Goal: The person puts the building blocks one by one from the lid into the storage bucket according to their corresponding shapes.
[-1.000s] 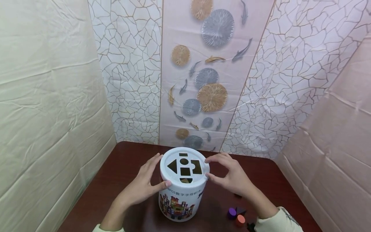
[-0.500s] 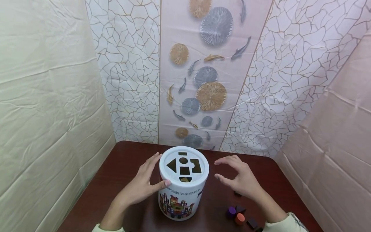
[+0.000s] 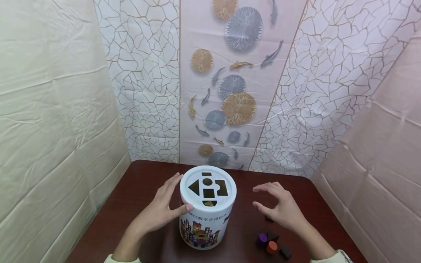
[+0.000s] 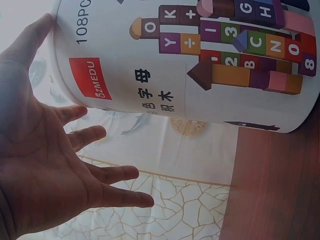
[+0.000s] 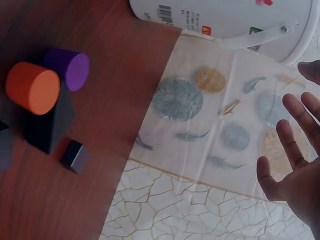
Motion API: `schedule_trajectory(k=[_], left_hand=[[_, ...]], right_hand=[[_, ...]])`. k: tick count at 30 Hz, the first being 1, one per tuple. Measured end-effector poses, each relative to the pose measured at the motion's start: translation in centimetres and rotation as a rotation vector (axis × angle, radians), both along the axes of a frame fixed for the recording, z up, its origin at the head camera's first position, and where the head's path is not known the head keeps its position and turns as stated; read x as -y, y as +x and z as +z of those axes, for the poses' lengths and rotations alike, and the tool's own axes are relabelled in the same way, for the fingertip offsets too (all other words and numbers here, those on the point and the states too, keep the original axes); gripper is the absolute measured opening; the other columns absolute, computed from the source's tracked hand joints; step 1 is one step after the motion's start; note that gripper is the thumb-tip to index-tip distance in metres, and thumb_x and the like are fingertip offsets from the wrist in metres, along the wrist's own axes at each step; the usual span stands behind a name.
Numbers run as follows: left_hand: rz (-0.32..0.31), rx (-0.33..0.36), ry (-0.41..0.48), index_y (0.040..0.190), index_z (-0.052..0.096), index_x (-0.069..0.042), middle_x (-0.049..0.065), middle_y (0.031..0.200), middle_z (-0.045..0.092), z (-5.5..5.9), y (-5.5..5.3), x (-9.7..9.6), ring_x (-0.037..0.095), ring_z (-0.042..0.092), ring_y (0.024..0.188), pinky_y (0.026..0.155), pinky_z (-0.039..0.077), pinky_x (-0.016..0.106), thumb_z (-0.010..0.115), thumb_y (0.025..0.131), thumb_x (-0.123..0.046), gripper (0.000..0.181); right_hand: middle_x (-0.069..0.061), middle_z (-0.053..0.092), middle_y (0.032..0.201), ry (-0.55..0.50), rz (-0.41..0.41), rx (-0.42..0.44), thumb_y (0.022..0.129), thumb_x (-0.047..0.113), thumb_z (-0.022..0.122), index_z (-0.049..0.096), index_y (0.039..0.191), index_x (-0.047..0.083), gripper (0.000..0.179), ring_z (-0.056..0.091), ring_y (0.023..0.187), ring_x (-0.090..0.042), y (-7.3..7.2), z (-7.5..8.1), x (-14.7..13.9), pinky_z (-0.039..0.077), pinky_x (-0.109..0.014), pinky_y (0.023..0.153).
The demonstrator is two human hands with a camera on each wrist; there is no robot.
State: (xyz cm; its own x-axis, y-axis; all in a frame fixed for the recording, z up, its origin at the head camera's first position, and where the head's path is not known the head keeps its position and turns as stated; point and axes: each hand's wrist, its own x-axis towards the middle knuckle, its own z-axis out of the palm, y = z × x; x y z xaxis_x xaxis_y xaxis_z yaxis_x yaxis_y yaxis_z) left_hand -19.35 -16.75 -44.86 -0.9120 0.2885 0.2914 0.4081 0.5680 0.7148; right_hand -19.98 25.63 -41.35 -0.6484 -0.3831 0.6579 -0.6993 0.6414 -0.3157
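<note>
A white toy-block bucket (image 3: 204, 215) stands upright on the table, its lid (image 3: 194, 200) cut with shaped holes: a triangle, a circle, squares and others. My left hand (image 3: 159, 208) rests at the bucket's left rim, thumb touching the front edge and fingers fairly straight. In the left wrist view, the left hand (image 4: 55, 150) has its fingers spread beside the printed wall. To the right of the bucket, my right hand (image 3: 284, 208) hovers apart from it, holding nothing, fingers relaxed. The right wrist view also shows that hand (image 5: 295, 160) with loose fingers.
Near my right forearm lie a purple cylinder (image 3: 261, 239), an orange cylinder (image 3: 271, 247) and several dark blocks (image 3: 285, 252). A white handle (image 5: 255, 39) hangs on the bucket's side. Patterned cloth (image 3: 230, 91) walls rise behind the brown table (image 3: 158, 248).
My right hand has left the lid's right edge and drawn away to the right. The left hand stays at the rim. The bucket stays in place.
</note>
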Motion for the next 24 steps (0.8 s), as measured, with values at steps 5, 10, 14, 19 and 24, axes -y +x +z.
schedule_trajectory(k=[5, 10, 14, 19, 24], left_hand=[[0.001, 0.005, 0.004, 0.176, 0.022, -0.037, 0.006, 0.186, 0.019, -0.1, 0.0, 0.0, 0.051, 0.021, 0.167, 0.120, 0.031, 0.086, 0.082, 0.094, -0.062, 0.106], [0.002, 0.026, 0.007, 0.176, 0.019, -0.040, 0.003, 0.187, 0.017, -0.2, -0.1, 0.0, 0.050, 0.020, 0.168, 0.119, 0.031, 0.087, 0.082, 0.094, -0.063, 0.106], [0.004, 0.024, 0.006, 0.176, 0.020, -0.040, 0.003, 0.187, 0.017, -0.2, 0.0, 0.0, 0.050, 0.020, 0.168, 0.120, 0.031, 0.087, 0.082, 0.094, -0.063, 0.106], [0.007, 0.017, 0.005, 0.176, 0.021, -0.040, 0.003, 0.187, 0.017, -0.2, 0.0, 0.0, 0.050, 0.021, 0.168, 0.120, 0.032, 0.086, 0.082, 0.094, -0.064, 0.106], [0.007, 0.007, 0.006, 0.176, 0.021, -0.039, 0.004, 0.187, 0.018, -0.2, 0.1, 0.0, 0.051, 0.022, 0.167, 0.120, 0.031, 0.086, 0.082, 0.094, -0.063, 0.105]], right_hand=[[0.010, 0.080, 0.118, 0.011, -0.036, 0.012, 0.080, 0.010, 0.099, 0.078, 0.123, 0.031, 0.053, 0.064, 0.111, -0.010, 0.4, -0.7, -0.9, 0.049, -0.014, 0.096], [0.010, 0.081, 0.117, 0.017, -0.069, 0.017, 0.079, 0.009, 0.100, 0.078, 0.122, 0.030, 0.053, 0.065, 0.110, -0.011, 0.4, -1.6, -1.7, 0.047, -0.012, 0.096], [0.010, 0.081, 0.115, 0.020, -0.098, 0.013, 0.078, 0.008, 0.101, 0.078, 0.119, 0.031, 0.052, 0.065, 0.107, -0.013, 0.5, -2.3, -2.4, 0.048, -0.013, 0.094], [0.012, 0.081, 0.115, 0.038, -0.143, 0.025, 0.078, 0.010, 0.101, 0.078, 0.118, 0.033, 0.052, 0.065, 0.106, -0.012, 0.7, -3.2, -3.2, 0.049, -0.016, 0.091], [0.012, 0.081, 0.112, 0.044, -0.170, 0.030, 0.077, 0.010, 0.101, 0.079, 0.116, 0.032, 0.050, 0.066, 0.103, -0.015, 0.7, -4.4, -4.0, 0.051, -0.019, 0.089]])
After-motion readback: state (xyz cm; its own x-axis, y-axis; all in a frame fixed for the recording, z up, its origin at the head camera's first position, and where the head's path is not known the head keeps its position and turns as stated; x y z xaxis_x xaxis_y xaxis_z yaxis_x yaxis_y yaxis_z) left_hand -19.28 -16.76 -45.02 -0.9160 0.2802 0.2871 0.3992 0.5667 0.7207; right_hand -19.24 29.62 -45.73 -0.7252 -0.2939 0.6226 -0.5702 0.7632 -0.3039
